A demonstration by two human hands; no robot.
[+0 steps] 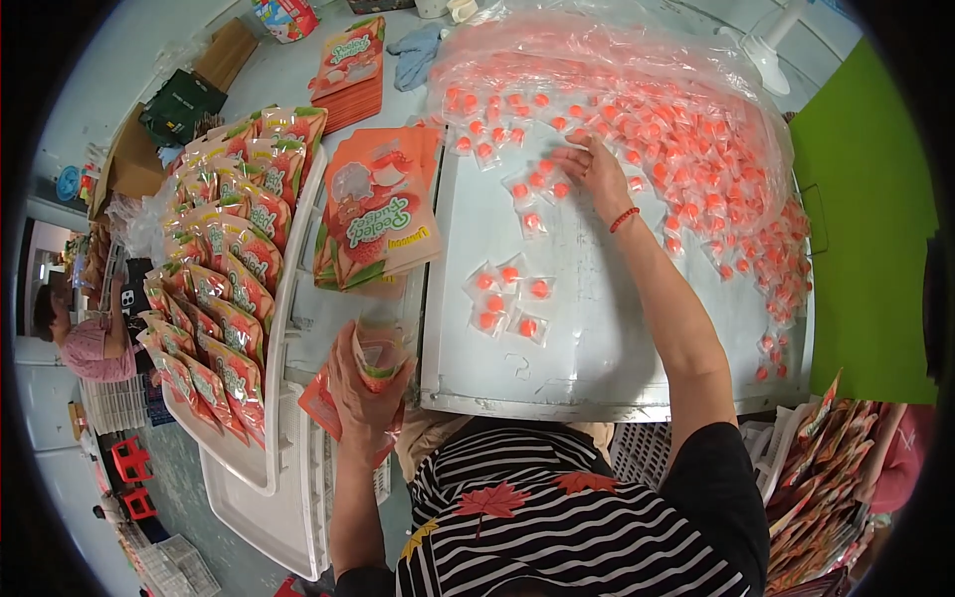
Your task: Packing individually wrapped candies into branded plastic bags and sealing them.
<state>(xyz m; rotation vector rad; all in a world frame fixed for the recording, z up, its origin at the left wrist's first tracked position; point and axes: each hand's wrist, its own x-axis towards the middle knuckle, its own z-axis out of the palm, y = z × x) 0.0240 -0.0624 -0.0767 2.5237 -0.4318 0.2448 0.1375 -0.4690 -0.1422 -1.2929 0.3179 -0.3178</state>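
Note:
My left hand (360,393) is closed around an orange candy pouch (383,356), whose mouth gapes upward at the near left corner of the metal tray (597,373). Over the tray, my right hand (595,177) reaches out with its fingers stretched to the left, beside a few clear-wrapped orange candies (537,181). Whether its fingertips touch them I cannot tell. Closer to me lies another small group of wrapped candies (494,302). A large heap of the same candies (711,199) covers the tray's far and right side, partly under a clear plastic bag (607,60).
Flat pouches (383,214) lie stacked left of the tray, with another stack (348,70) behind. A white crate (284,428) holds rows of filled pouches (224,269). More pouches (826,488) stand at lower right, below a green panel (875,219). Another person (95,343) is at far left.

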